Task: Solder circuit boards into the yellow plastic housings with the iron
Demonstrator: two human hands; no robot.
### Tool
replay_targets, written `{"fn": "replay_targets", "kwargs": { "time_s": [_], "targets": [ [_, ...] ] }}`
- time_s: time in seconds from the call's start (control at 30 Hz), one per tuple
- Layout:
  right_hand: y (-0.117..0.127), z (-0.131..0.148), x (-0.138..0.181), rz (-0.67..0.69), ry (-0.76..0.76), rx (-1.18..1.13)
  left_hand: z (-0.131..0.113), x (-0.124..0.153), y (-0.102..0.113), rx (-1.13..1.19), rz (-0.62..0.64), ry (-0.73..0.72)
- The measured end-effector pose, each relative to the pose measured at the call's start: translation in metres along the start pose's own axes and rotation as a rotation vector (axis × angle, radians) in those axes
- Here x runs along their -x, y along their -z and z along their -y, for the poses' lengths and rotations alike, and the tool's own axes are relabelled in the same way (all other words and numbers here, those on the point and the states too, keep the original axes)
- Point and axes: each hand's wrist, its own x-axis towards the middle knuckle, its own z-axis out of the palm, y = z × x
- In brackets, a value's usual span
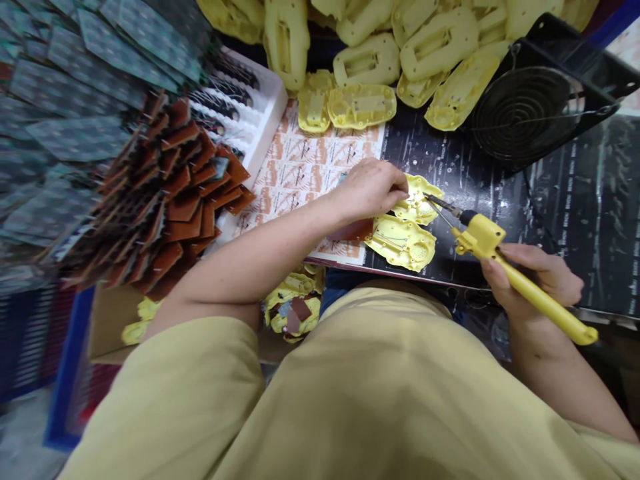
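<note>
My right hand [535, 277] is wrapped round a yellow soldering gun [525, 283] with a thin solder feed tube beside its tip. The tip reaches into a yellow plastic shell half [423, 200] lying open side up on the table. Over the left end of that shell, my left hand [373, 190] has its fingers pinched together; what they hold is hidden. Just nearer to me lies a second yellow shell half [403, 243] with thin wires inside and a round grille. A brown circuit board [353, 230] lies partly under my left wrist.
A black fan [525, 110] stands at the back right. Yellow shells [367, 60] are heaped along the back. Brown circuit boards [185, 193] pile up at left, beside a white foam tray [273, 100] of wired parts. Below the table edge is a box with yellow parts [295, 303].
</note>
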Motion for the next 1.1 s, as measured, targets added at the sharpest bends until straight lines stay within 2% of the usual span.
{"fn": "replay_targets", "kwargs": {
  "time_s": [0.13,0.3,0.47,0.7,0.8,1.0,1.1],
  "targets": [
    [-0.007,0.000,-0.003,-0.042,-0.033,-0.048,0.004,-0.001,-0.004,0.037,-0.075,-0.022],
    [-0.008,-0.004,0.003,0.021,-0.139,-0.002,0.007,-0.005,-0.005,0.017,-0.074,-0.045],
    [-0.010,-0.007,0.007,-0.102,-0.160,-0.023,0.005,-0.007,-0.002,-0.053,-0.010,-0.014],
    [-0.014,-0.011,0.005,-0.174,-0.168,-0.100,0.004,-0.007,-0.004,0.011,-0.020,0.036],
    [-0.013,-0.012,0.007,-0.126,-0.179,-0.072,0.004,-0.008,-0.005,0.037,-0.031,0.050],
    [-0.011,-0.005,0.003,0.052,-0.085,-0.124,0.002,-0.012,-0.007,-0.015,-0.037,0.036],
    [-0.009,-0.008,0.000,0.109,-0.099,-0.113,-0.001,-0.012,-0.006,-0.034,-0.031,0.046]
  ]
}}
